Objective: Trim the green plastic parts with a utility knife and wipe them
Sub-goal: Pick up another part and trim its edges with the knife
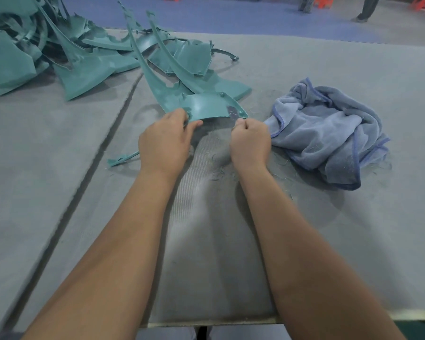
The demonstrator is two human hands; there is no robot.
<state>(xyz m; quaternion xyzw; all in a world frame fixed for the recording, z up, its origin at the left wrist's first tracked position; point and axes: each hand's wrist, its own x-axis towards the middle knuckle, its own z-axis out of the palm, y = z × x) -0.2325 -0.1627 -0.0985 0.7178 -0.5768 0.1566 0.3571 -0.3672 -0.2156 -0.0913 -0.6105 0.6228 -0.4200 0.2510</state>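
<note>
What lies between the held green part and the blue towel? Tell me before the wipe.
Nothing visible blocks it. The curved green part, held at its left end by the left hand, sits just left of the towel. Only bare mat with thin green shavings lies between. The right hand is fisted at the part's right edge.

A curved part (210,106) is held above the table (59,192), centre, between the left hand (166,141) and the right hand (252,139). A cloth (329,133) lies just right of the right hand. A parts pile (59,52) is stacked behind, far left. A small offcut (122,159) lies left of the left hand.
</note>
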